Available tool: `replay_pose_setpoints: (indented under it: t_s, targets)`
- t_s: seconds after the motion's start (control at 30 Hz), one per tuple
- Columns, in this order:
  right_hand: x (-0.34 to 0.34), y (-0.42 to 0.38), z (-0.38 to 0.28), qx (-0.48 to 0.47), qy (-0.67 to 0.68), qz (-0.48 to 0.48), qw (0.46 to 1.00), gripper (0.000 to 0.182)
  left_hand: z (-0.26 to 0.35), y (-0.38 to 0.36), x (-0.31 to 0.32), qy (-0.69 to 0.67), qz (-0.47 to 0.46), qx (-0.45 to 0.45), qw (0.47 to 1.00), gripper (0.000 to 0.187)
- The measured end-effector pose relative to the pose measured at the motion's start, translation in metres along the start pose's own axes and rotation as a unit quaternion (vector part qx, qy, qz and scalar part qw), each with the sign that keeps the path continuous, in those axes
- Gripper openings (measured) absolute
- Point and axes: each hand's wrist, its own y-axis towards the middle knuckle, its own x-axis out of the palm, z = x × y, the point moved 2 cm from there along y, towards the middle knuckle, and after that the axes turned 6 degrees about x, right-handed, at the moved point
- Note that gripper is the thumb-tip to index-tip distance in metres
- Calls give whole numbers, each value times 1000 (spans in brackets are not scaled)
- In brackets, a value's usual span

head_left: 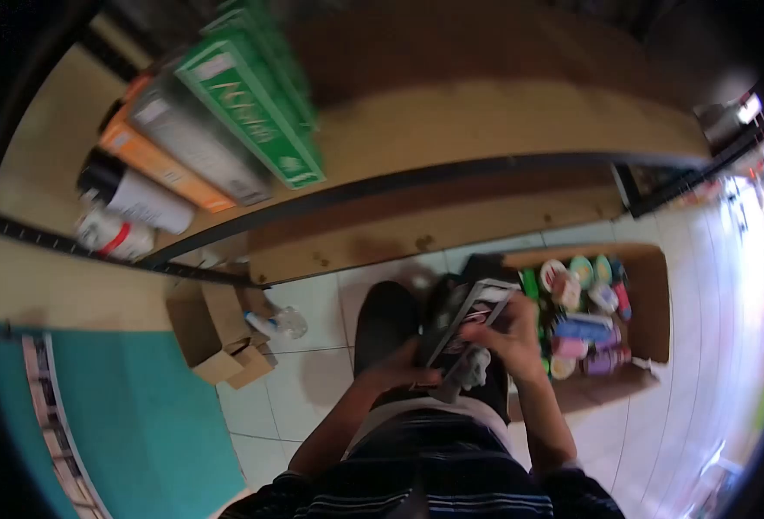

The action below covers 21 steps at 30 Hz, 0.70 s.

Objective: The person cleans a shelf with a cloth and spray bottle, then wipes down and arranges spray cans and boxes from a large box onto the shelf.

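Note:
A flat black box (486, 303) with pale edges and a printed front is held tilted over my lap. My right hand (513, 342) grips its right side, fingers curled round the edge and thumb across the front. At the lower left end of the box, my left hand (399, 370) is closed on it, slightly smeared by motion. A crumpled grey cloth (471, 372) lies against the lower part of the box, just below my right thumb.
On the shelf (486, 117) ahead stand a green box (252, 112), a grey box (196, 143), an orange box (161, 169) and a white bottle (153, 201). A carton (650, 303) of toiletries sits right on the tiled floor; an opened cardboard box (205, 324) is left.

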Motion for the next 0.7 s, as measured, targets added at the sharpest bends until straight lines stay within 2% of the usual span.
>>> replay_pose_setpoints:
  t_s: [0.03,0.07,0.1,0.17,0.2,0.27,0.3,0.37,0.4,0.43,0.47,0.5,0.53,0.6,0.63,0.7]
  targets:
    - [2,4,-7,-35,94,13,995,39,26,4,22,68,-19,-12,997,74]
    - [3,7,-11,-30,92,10,995,42,42,6,35,135,-40,-29,990,82]
    - [3,9,-13,-24,89,12,996,45,45,6,37,137,-32,-16,990,82]
    - [14,4,-16,-59,-85,-15,995,51,45,2,35,169,71,-37,982,76]
    - [18,4,-12,-65,-125,-22,990,54,46,0,37,170,75,-29,982,76]
    - [24,3,-29,-60,-121,-21,991,54,51,-2,38,146,111,39,982,78]
    - [26,4,-34,-50,-112,-15,992,55,53,1,36,146,114,45,982,78]
    - [25,10,-68,-158,-221,82,959,51,59,9,38,-88,4,186,979,80]
    - [24,22,-81,-146,-106,102,978,45,60,11,35,-88,5,188,978,80]
    - [35,34,-116,-155,-68,71,983,41,63,15,31,-58,5,194,979,80]
    - [27,53,-127,-193,-135,80,969,36,66,18,29,-27,4,200,979,82]
    - [29,75,-146,-312,-217,79,922,35,67,16,29,-25,2,202,979,82]
    - [37,93,-160,-313,-171,20,934,39,67,14,28,-34,15,199,979,78]
    - [48,130,-170,-347,-189,-37,918,45,67,11,27,-36,25,201,979,74]
    - [52,141,-168,-353,-189,-37,916,45,65,10,25,-34,35,201,978,71]
    - [60,163,-156,-343,-199,-97,913,46,65,9,23,-30,44,206,977,68]
